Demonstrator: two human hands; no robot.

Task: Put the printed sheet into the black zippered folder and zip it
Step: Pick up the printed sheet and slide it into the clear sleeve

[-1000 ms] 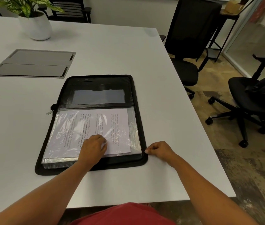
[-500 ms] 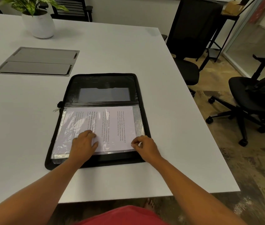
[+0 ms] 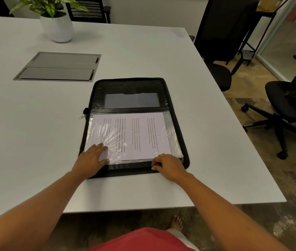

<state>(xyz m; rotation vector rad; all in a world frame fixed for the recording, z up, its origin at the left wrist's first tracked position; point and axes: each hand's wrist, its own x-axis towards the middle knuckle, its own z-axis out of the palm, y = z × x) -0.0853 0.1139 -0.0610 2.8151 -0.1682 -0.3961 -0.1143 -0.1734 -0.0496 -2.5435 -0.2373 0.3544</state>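
The black zippered folder [image 3: 130, 87] lies open flat on the white table [image 3: 26, 133]. Its near half holds clear plastic sleeves with the printed sheet [image 3: 138, 134] lying among them. My left hand [image 3: 91, 158] rests flat, fingers straight, on the sheet's near left corner. My right hand [image 3: 169, 165] sits at the folder's near right edge with curled fingers pinching the edge of the sleeves; what exactly it pinches is hidden. The zipper pull [image 3: 82, 116] hangs out at the folder's left side by the spine.
A grey double-flap cable hatch [image 3: 58, 67] is set into the table behind the folder to the left. A potted plant [image 3: 56, 24] stands at the back. Black office chairs [image 3: 286, 109] stand to the right. The table's near edge is close to my body.
My right hand moved from the table beside the folder onto its near right edge. My left hand shifted left along the sheet and flattened. The view shifted, so the folder appears further right.
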